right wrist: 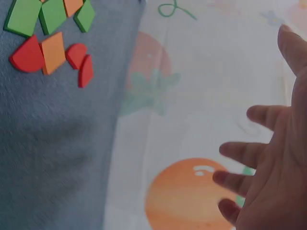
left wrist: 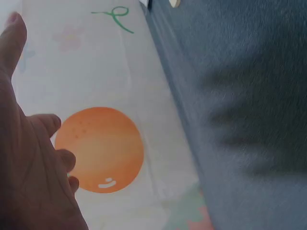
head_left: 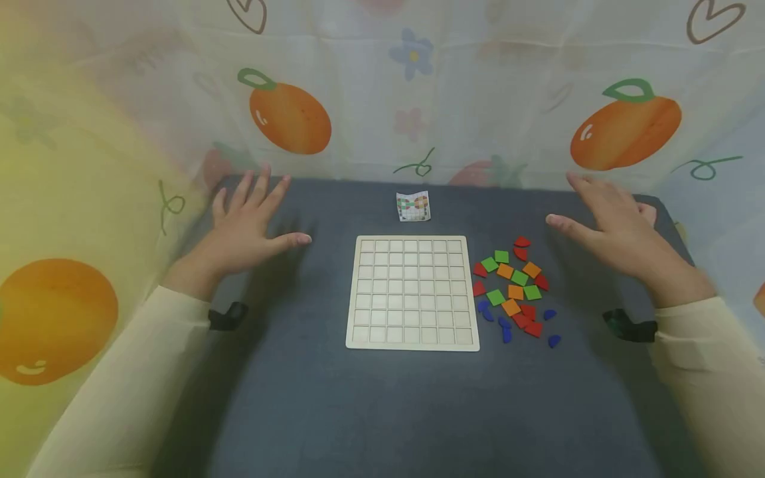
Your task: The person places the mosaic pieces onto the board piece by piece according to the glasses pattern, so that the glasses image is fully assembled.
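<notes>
A pale wooden grid board [head_left: 412, 293] lies on the dark table, its square cells bare. To its right is a loose group of flat pieces: green squares [head_left: 520, 278], orange squares [head_left: 516, 292], red quarter-rounds [head_left: 534, 329] and blue half-rounds [head_left: 554, 341]. My left hand [head_left: 245, 229] hovers left of the board with fingers spread, holding nothing. My right hand [head_left: 618, 229] is held over the table right of the pieces, also holding nothing; its thumb and forefinger are extended. In the right wrist view, red pieces [right wrist: 28, 55] and green pieces [right wrist: 22, 17] lie at the upper left.
A small printed pattern card [head_left: 413, 206] lies behind the board. Pale curtains [head_left: 370, 93] with fruit prints hang along the back and sides of the table [head_left: 406, 411]. Dark straps [head_left: 228, 316] sit at both wrists.
</notes>
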Tool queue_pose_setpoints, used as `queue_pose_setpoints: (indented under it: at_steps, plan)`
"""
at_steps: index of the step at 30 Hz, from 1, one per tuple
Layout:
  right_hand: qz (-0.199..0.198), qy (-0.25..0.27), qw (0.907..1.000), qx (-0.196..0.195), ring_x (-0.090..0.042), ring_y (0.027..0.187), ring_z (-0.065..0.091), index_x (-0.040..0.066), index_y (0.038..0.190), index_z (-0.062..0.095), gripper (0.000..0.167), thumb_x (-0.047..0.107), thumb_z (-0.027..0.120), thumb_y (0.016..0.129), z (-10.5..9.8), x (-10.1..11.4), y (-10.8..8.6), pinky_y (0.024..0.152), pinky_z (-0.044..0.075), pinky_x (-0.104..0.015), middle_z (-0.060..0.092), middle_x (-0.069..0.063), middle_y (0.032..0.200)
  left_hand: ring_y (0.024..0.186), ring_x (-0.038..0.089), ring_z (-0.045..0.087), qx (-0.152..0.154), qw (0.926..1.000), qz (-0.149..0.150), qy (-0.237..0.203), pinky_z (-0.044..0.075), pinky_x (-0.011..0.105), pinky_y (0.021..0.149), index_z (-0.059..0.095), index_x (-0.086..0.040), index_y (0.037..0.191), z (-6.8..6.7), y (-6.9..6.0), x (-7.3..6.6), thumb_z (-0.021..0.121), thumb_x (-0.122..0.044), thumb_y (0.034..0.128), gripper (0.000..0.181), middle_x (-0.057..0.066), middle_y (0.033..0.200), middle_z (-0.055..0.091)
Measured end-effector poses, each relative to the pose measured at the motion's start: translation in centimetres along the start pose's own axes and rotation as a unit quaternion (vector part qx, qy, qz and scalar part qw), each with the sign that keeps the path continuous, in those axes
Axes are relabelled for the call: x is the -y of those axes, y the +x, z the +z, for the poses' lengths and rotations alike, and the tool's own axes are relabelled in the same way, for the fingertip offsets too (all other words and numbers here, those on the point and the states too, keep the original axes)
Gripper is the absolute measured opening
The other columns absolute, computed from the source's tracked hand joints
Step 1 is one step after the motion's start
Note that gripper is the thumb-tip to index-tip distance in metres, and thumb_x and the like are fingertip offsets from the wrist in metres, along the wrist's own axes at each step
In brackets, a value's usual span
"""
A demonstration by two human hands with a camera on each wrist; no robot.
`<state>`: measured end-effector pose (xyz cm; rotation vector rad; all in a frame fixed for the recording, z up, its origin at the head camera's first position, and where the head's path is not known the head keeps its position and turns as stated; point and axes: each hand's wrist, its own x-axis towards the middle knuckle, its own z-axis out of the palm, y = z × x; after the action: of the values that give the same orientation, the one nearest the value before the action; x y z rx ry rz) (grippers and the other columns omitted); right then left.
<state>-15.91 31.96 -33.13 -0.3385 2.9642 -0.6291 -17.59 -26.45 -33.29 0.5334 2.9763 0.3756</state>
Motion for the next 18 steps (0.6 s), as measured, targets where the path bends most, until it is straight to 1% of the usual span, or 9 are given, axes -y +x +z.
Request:
queue_pose_setpoints:
  at_steps: [3, 6, 7, 9, 11, 13, 16, 18]
  plan:
    - [-0.01, 0.042, 0.9991, 0.0, -0.056, 0.159, 0.012, 0.014, 0.177, 0.011, 0.087, 0.053, 0.054, 0.113, 1.0, -0.5, 0.5, 0.105, 0.007, -0.086, 0.015, -0.024, 0.178, 0.164, 0.036, -0.012, -0.005, 0.9993, 0.02, -0.032, -0.008, 0.073, 0.12, 0.004, -0.023, 0.178, 1.1, 0.0, 0.0, 0.068, -0.071, 0.0984, 0.113, 0.004, 0.18, -0.018]
    - [-0.006, 0.093, 0.9956, 0.005, -0.054, 0.159, 0.015, 0.015, 0.177, 0.014, 0.084, 0.049, 0.057, 0.113, 2.2, -1.0, 0.9, 0.114, 0.007, -0.084, 0.018, -0.023, 0.178, 0.165, 0.038, -0.002, -0.011, 0.9961, 0.038, -0.079, 0.001, 0.074, 0.12, 0.006, -0.021, 0.178, 2.8, 0.1, 0.2, 0.074, -0.063, 0.0989, 0.112, 0.005, 0.181, -0.01]
    - [-0.003, 0.11, 0.994, 0.005, -0.054, 0.158, 0.018, 0.014, 0.177, 0.016, 0.083, 0.047, 0.058, 0.114, 2.6, -1.1, 1.0, 0.115, 0.01, -0.082, 0.022, -0.023, 0.177, 0.165, 0.038, 0.001, -0.013, 0.9943, 0.043, -0.097, 0.003, 0.075, 0.119, 0.007, -0.021, 0.178, 3.5, 0.1, 0.2, 0.075, -0.06, 0.0992, 0.111, 0.004, 0.182, -0.008]
    - [0.002, 0.136, 0.9908, 0.004, -0.053, 0.156, 0.025, 0.014, 0.176, 0.021, 0.08, 0.045, 0.06, 0.114, 3.6, -1.5, 1.3, 0.116, 0.02, -0.079, 0.028, -0.025, 0.174, 0.165, 0.038, 0.005, -0.017, 0.9895, 0.051, -0.134, 0.007, 0.077, 0.118, 0.008, -0.02, 0.178, 4.8, 0.1, 0.3, 0.076, -0.056, 0.0997, 0.11, 0.004, 0.182, -0.003]
    - [0.003, 0.15, 0.9887, 0.004, -0.052, 0.152, 0.034, 0.012, 0.174, 0.027, 0.075, 0.041, 0.061, 0.114, 4.7, -1.8, 1.5, 0.114, 0.031, -0.074, 0.036, -0.025, 0.17, 0.165, 0.037, 0.009, -0.021, 0.9842, 0.055, -0.167, 0.009, 0.078, 0.119, 0.009, -0.02, 0.178, 6.2, 0.1, 0.2, 0.076, -0.055, 0.1001, 0.108, 0.002, 0.182, 0.001]
    - [0.0, 0.155, 0.988, 0.006, -0.051, 0.147, 0.042, 0.009, 0.171, 0.034, 0.068, 0.035, 0.061, 0.115, 5.8, -2.1, 1.7, 0.112, 0.036, -0.071, 0.042, -0.025, 0.165, 0.165, 0.035, 0.011, -0.021, 0.9777, 0.058, -0.201, 0.01, 0.076, 0.12, 0.009, -0.021, 0.178, 7.7, 0.1, 0.1, 0.076, -0.055, 0.1005, 0.108, 0.0, 0.182, 0.005]
    - [-0.006, 0.152, 0.9881, 0.022, -0.051, 0.141, 0.048, 0.005, 0.167, 0.042, 0.057, 0.025, 0.059, 0.116, 7.3, -2.8, 2.1, 0.108, 0.041, -0.071, 0.047, -0.026, 0.161, 0.165, 0.031, 0.012, -0.016, 0.9685, 0.052, -0.243, 0.012, 0.07, 0.124, 0.009, -0.024, 0.178, 9.7, 0.0, -0.4, 0.076, -0.06, 0.0992, 0.11, -0.003, 0.181, 0.009]
    - [-0.017, 0.144, 0.9888, 0.035, -0.052, 0.14, 0.049, 0.003, 0.163, 0.049, 0.049, 0.016, 0.057, 0.116, 8.3, -3.2, 2.4, 0.108, 0.04, -0.072, 0.049, -0.027, 0.159, 0.165, 0.029, 0.012, -0.007, 0.9627, 0.047, -0.266, 0.014, 0.067, 0.125, 0.008, -0.024, 0.178, 10.9, 0.0, -0.9, 0.075, -0.063, 0.0983, 0.111, -0.004, 0.181, 0.01]
